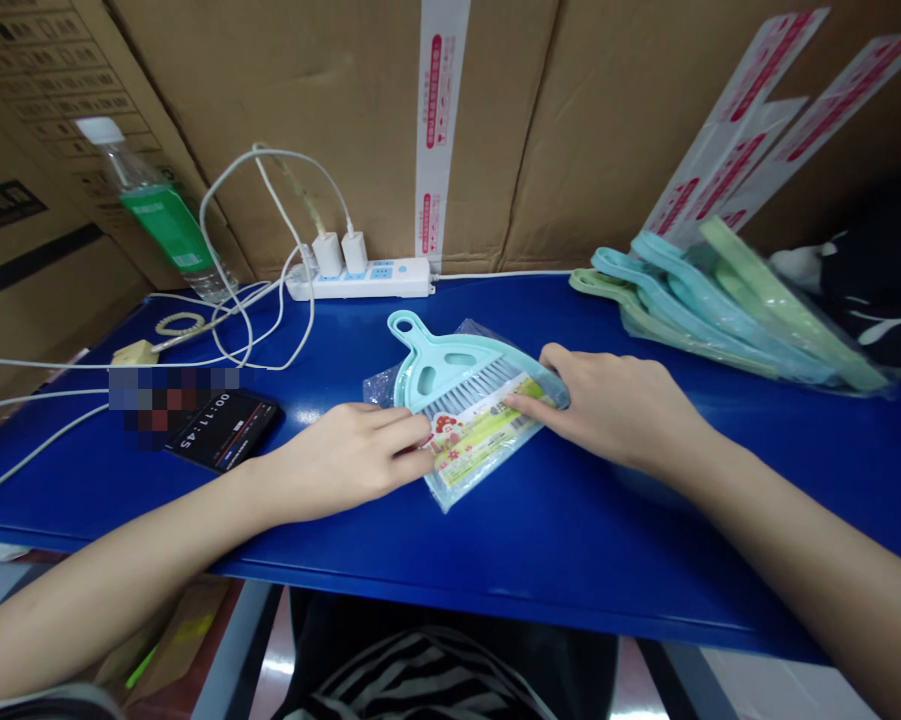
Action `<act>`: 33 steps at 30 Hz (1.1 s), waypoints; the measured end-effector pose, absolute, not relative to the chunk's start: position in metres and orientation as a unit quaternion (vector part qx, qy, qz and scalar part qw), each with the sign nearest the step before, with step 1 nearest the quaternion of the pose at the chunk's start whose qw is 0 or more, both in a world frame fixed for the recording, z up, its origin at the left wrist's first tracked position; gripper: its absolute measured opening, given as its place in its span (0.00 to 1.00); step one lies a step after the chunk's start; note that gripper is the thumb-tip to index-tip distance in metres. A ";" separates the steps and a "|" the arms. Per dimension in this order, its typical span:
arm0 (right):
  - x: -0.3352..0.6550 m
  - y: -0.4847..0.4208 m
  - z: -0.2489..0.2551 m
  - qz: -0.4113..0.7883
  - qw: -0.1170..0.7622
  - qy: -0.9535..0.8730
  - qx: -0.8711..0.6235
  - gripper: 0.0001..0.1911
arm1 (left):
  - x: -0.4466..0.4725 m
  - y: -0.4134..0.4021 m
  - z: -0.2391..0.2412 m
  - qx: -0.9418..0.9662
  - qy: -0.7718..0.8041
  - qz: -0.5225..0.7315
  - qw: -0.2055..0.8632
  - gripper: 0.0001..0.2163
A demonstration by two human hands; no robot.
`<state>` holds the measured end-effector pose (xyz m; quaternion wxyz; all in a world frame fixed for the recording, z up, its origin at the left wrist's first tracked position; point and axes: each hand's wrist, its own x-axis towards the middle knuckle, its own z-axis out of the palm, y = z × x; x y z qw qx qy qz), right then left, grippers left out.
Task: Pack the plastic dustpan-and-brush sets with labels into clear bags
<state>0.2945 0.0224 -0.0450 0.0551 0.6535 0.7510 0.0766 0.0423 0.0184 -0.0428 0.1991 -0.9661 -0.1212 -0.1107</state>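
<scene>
A light-blue dustpan and brush set (457, 355) lies before me on the blue table, its looped handle pointing up and left. Grey bristles and a printed label card (480, 430) show on it, with clear plastic wrap around the lower part. My left hand (379, 445) grips the set's left edge, fingers curled by the label. On the opposite side my right hand (600, 395) pinches the right edge, thumb over the label and fingers behind. Part of a clear bag shows from under the set.
Several wrapped green and blue dustpan sets (720, 305) are stacked at the right. A power strip (367, 280) with white chargers and looping cables stands at the back. A phone (229, 430) and a green-labelled bottle (165, 220) are at the left. Cardboard (330, 90) walls the back.
</scene>
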 end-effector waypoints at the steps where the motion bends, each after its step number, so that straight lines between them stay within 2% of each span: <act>1: 0.295 0.022 -0.046 0.076 0.051 0.750 0.655 0.25 | 0.042 0.018 -0.043 -0.966 -0.120 -0.111 0.198 0.14; 6: 0.297 0.025 -0.047 0.069 0.032 0.754 0.653 0.28 | 0.043 0.019 -0.042 -0.968 -0.119 -0.111 0.193 0.13; 16: 0.303 0.028 -0.045 0.045 0.017 0.758 0.651 0.15 | 0.042 0.018 -0.042 -0.968 -0.115 -0.110 0.196 0.12; 24: 0.301 0.026 -0.048 0.079 0.030 0.754 0.651 0.14 | 0.042 0.018 -0.042 -0.969 -0.116 -0.109 0.188 0.12; 29: 0.306 0.022 -0.048 0.134 -0.113 0.797 0.578 0.16 | 0.042 0.019 -0.042 -0.969 -0.117 -0.099 0.192 0.12; 33: 0.308 0.020 -0.044 0.086 -0.131 0.901 0.406 0.17 | 0.042 0.019 -0.043 -0.969 -0.117 -0.101 0.194 0.12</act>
